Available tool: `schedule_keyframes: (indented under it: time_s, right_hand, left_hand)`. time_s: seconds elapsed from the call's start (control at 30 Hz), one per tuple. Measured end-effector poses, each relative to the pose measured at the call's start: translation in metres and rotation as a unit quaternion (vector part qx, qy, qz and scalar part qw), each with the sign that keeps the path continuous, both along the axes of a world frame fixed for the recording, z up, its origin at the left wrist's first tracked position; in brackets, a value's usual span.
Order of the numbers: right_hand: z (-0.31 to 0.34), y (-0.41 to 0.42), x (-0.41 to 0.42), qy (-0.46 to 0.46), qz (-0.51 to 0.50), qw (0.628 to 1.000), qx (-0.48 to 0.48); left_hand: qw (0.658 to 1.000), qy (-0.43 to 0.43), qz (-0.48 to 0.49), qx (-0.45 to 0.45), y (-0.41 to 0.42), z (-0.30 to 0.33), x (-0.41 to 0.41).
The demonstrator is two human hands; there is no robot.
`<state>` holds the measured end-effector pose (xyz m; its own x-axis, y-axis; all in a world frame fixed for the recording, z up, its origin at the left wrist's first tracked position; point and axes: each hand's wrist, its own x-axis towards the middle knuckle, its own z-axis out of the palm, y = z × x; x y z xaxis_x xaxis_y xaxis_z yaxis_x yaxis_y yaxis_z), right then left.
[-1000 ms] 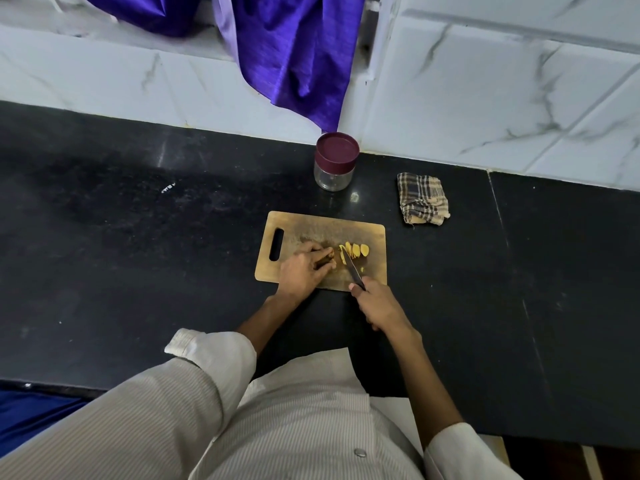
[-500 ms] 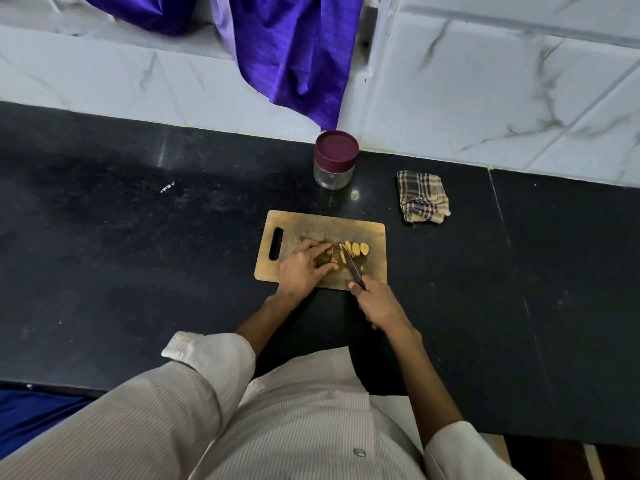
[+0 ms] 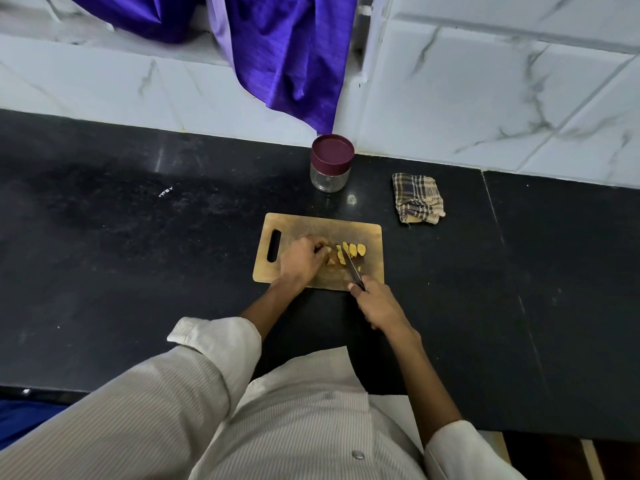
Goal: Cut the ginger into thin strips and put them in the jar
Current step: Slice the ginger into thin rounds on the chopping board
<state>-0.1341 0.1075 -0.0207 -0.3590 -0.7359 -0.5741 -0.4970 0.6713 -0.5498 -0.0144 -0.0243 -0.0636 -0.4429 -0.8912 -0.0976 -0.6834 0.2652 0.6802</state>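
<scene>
- Cutting scene on a black stone counter (image 3: 104, 258), head view looking down; white marble-pattern wall tiles (image 3: 485, 109) behind it.
- Far left of counter: one small white speck (image 3: 165, 192), too small to identify.
- Purple cloth (image 3: 287, 57) hangs down over the tiles at top centre, its tip ending just above the jar.
- Wooden cutting board (image 3: 304, 226) lies flat in the middle of the counter, handle slot (image 3: 274, 245) at its left end.
- Left hand (image 3: 301, 259) rests on the board, fingers curled down and pinned on the uncut ginger piece (image 3: 331, 258) — most of that piece is hidden under the fingers.
- Knife (image 3: 350, 265): blade runs diagonally, tip at the ginger just right of the left fingertips, handle toward the near edge of the board.
- Ginger slices (image 3: 352, 250), yellow, sit in a short row just right of the blade, touching one another; a tiny scrap lies near the blade lower down. Still slices, not thin strips as far as can be seen.
- Right hand (image 3: 379, 304) wrapped tight around the knife handle, at the board's near-right corner, partly over the counter.
- Hands are apart, knife and ginger between them.
- Jar (image 3: 330, 162) — clear glass, maroon lid on — stands upright behind the board near the wall, apart from the board. Looks empty of ginger, glass is hard to read.
- Checked cloth (image 3: 418, 198), folded, lies right of the jar, near the board's far-right corner, not touching it.
- Bottom of view: pale striped shirt (image 3: 277, 427), sleeves rolled up.
</scene>
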Motion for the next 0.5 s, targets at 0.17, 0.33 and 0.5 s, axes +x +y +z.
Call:
schedule_keyframes:
  time_s: [0.17,0.33,0.5]
  right_hand:
    - [0.001,0.001,-0.003,0.005,-0.003,1.0,-0.003]
    - [-0.002,0.002,-0.004,0.002,-0.007,1.0,-0.001]
    - [-0.004,0.004,-0.003,-0.019,-0.029,0.999,-0.034]
  left_hand:
    - [0.999,0.016,0.034,0.009,-0.006,0.001,0.009]
    - [0.997,0.056,0.046,-0.032,0.013,-0.001,0.012]
    - [0.999,0.017,0.01,-0.039,0.032,-0.013,0.009]
